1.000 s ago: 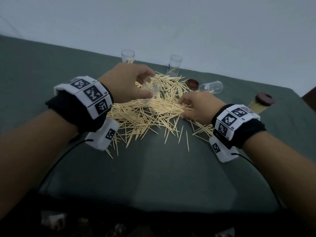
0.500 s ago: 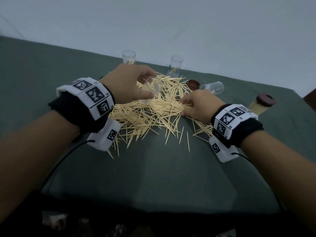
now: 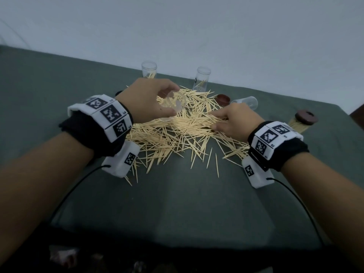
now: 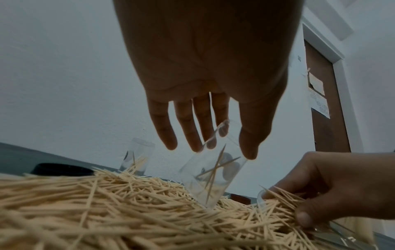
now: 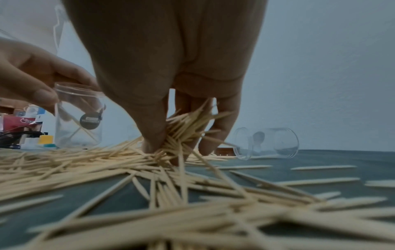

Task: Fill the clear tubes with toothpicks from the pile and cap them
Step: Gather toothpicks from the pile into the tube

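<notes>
On the green tabletop, a wide pile of toothpicks is spread between the two forearms. At the far edge of the pile, the left hand is curled round a clear tube, which is gripped near its rim between thumb and fingers. The tube is held tilted, with its base touching the pile; a few toothpicks are seen crossed inside it in the left wrist view. The right hand is set down into the right part of the pile, palm down. Its thumb and fingers are drawn together in a pinch on a bundle of toothpicks, which is shown fanning out between the fingertips in the right wrist view. Beyond the pile, two further clear tubes are stood upright, each with a few toothpicks inside. A third clear tube is laid on its side just behind the right hand. A dark red cap is placed beside it. At the far right, a filled tube with a dark cap is laid on the tabletop.
</notes>
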`<move>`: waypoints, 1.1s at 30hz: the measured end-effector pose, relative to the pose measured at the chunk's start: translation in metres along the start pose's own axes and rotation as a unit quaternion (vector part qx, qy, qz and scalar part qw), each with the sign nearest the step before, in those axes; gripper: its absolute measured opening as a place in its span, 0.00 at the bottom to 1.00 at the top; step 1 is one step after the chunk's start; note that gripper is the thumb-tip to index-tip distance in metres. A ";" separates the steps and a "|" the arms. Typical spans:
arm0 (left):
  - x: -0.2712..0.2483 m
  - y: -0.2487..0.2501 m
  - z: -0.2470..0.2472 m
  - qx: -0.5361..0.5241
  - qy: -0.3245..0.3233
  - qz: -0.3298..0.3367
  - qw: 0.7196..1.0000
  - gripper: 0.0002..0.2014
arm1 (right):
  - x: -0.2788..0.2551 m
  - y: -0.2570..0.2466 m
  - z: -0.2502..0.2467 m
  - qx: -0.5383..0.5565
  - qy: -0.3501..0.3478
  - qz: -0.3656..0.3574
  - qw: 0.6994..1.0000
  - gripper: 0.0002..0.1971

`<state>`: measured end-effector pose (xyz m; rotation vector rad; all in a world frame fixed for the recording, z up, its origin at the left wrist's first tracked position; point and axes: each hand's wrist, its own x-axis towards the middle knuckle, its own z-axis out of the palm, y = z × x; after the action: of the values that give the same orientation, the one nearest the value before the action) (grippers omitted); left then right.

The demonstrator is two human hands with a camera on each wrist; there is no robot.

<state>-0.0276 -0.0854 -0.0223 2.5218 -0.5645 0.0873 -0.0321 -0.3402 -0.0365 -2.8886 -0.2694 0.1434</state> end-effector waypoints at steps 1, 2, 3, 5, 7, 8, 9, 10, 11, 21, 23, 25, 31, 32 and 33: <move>0.000 0.000 0.000 0.000 0.000 0.001 1.000 0.28 | 0.001 0.001 -0.001 0.003 0.006 0.004 1.000 0.22; -0.001 0.000 0.000 0.000 0.000 0.002 1.000 0.28 | 0.001 0.001 -0.002 0.006 0.011 0.007 1.000 0.22; -0.001 0.000 0.000 0.000 -0.001 0.002 1.000 0.29 | 0.001 0.002 -0.002 0.013 0.017 0.011 1.000 0.22; -0.001 0.001 0.000 0.003 -0.002 0.003 1.000 0.29 | 0.000 0.003 -0.005 0.029 0.028 0.021 0.999 0.20; -0.001 0.000 0.000 0.009 -0.002 0.001 1.000 0.29 | -0.001 0.003 -0.008 0.032 0.036 0.033 0.998 0.20; -0.001 0.000 0.000 0.010 -0.002 0.000 1.000 0.29 | -0.002 0.003 -0.010 0.032 0.039 0.037 0.998 0.20; -0.001 0.000 0.000 0.011 -0.001 -0.001 1.000 0.29 | -0.001 0.004 -0.011 0.033 0.043 0.036 0.998 0.20; -0.001 0.000 0.000 0.011 0.000 -0.003 1.000 0.29 | -0.001 0.004 -0.013 0.036 0.047 0.032 0.998 0.20; -0.001 -0.001 0.000 0.008 0.001 -0.007 1.000 0.30 | 0.000 0.004 -0.014 0.039 0.051 0.027 0.998 0.20; -0.002 -0.002 0.002 0.014 -0.002 -0.014 1.000 0.28 | 0.006 0.005 -0.022 0.082 0.088 0.022 0.993 0.17; -0.002 -0.002 0.002 0.016 -0.006 -0.016 1.000 0.28 | 0.006 0.003 -0.022 0.098 0.091 0.015 0.991 0.19; -0.003 -0.002 0.002 0.020 -0.009 -0.021 1.000 0.28 | 0.006 0.001 -0.021 0.113 0.094 0.008 0.989 0.21; -0.003 0.000 0.006 0.019 -0.017 -0.023 0.999 0.29 | 0.007 -0.010 -0.022 0.135 0.078 -0.008 0.988 0.27; -0.003 0.000 0.005 0.019 -0.019 -0.023 0.999 0.29 | 0.006 -0.011 -0.022 0.132 0.077 -0.010 0.988 0.26; -0.003 0.000 0.005 0.022 -0.020 -0.024 0.999 0.29 | 0.006 -0.013 -0.023 0.128 0.078 -0.013 0.989 0.25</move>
<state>-0.0307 -0.0871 -0.0273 2.5824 -0.5233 0.0319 -0.0261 -0.3319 -0.0115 -2.6217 -0.2416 -0.0488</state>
